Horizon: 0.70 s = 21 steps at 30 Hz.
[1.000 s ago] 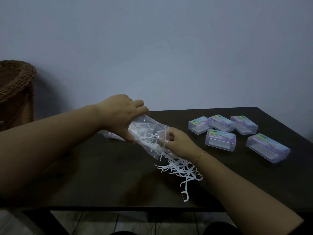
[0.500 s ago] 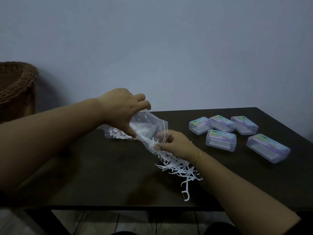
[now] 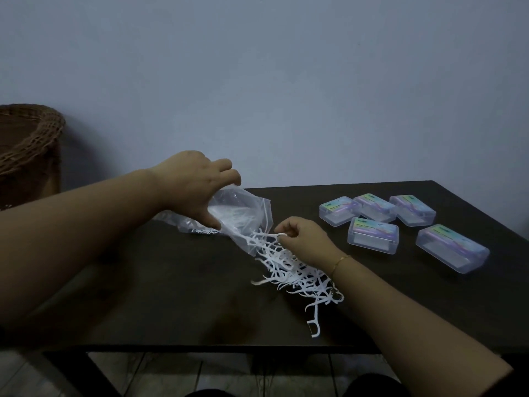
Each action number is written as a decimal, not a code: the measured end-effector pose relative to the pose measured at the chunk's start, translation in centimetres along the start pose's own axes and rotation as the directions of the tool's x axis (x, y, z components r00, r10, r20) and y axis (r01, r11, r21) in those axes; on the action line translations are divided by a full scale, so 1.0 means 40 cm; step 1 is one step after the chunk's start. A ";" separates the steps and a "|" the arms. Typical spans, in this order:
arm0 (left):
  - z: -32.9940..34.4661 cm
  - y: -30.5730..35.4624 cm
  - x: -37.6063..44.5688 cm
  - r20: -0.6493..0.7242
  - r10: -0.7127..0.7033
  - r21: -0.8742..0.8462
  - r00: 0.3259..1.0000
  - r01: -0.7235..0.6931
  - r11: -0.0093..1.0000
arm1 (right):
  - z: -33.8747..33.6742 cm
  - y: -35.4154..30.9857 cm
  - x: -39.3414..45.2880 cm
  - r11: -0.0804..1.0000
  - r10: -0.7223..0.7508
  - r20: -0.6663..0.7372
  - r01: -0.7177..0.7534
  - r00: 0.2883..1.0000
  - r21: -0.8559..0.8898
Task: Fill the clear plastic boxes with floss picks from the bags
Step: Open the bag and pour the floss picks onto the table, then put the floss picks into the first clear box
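Clear plastic zip bag [image 3: 243, 206], tilted, mouth toward the table's near edge, white floss picks inside; left hand [image 3: 194, 184] grips its upper end. Second, crumpled clear bag [image 3: 177, 223] behind it, near the far edge. Loose heap of white plastic floss picks [image 3: 292, 270] spilled from the bag mouth toward the near edge; right hand [image 3: 305, 239] pinches one pick at the heap's top. Five clear rectangular plastic boxes with pastel labels [image 3: 372, 234], lids shut (contents not discernible), grouped at the far right corner. Dark wooden table [image 3: 171, 296]; plain pale wall [image 3: 286, 81]; woven wicker basket [image 3: 25, 144] off its left edge.
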<state>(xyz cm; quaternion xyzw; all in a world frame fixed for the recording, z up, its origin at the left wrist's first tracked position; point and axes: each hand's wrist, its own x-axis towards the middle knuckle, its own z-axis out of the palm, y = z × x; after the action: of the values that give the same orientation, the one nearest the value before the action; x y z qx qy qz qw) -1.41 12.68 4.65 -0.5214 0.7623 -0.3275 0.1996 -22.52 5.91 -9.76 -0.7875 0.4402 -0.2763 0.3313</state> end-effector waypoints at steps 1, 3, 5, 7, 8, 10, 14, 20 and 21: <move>0.014 0.000 -0.004 -0.007 -0.005 -0.026 1.000 0.005 1.000 | 0.000 0.002 0.000 1.000 0.010 -0.002 -0.010 1.000 -0.010; 0.044 0.008 -0.010 -0.011 -0.029 -0.091 1.000 0.028 0.995 | 0.003 0.009 0.001 0.998 0.027 -0.003 -0.027 1.000 -0.049; 0.076 0.025 -0.017 0.007 -0.073 -0.164 0.997 0.073 0.984 | 0.004 0.013 0.002 0.995 0.035 -0.007 -0.035 0.999 -0.098; 0.109 0.047 -0.024 0.056 -0.096 -0.247 0.994 0.107 0.963 | 0.004 0.015 0.000 0.989 0.040 -0.011 -0.042 0.999 -0.141; 0.126 0.058 -0.026 0.082 -0.096 -0.288 0.992 0.116 0.951 | 0.004 0.018 0.000 0.986 0.044 -0.014 -0.045 0.999 -0.161; 0.159 0.076 -0.029 0.123 -0.089 -0.331 0.988 0.125 0.935 | 0.004 0.020 -0.002 0.977 0.044 -0.032 -0.050 0.999 -0.209; 0.201 0.093 -0.030 0.175 -0.081 -0.354 0.981 0.140 0.925 | -0.007 0.025 -0.015 0.963 0.009 -0.087 -0.031 0.996 -0.266; 0.241 0.110 -0.019 0.310 -0.140 -0.397 0.940 0.262 0.880 | -0.045 0.060 -0.055 0.951 0.002 -0.078 -0.026 0.997 -0.308; 0.244 0.115 -0.017 0.333 -0.157 -0.406 0.930 0.292 0.866 | -0.056 0.072 -0.066 0.948 0.002 -0.081 -0.028 0.997 -0.317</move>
<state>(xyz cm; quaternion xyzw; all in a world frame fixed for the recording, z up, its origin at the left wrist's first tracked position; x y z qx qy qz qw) 2.09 11.57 -5.53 -0.6814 0.7128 -0.0842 0.1431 -26.85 6.48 -10.94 -0.8156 0.4978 -0.2303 0.1843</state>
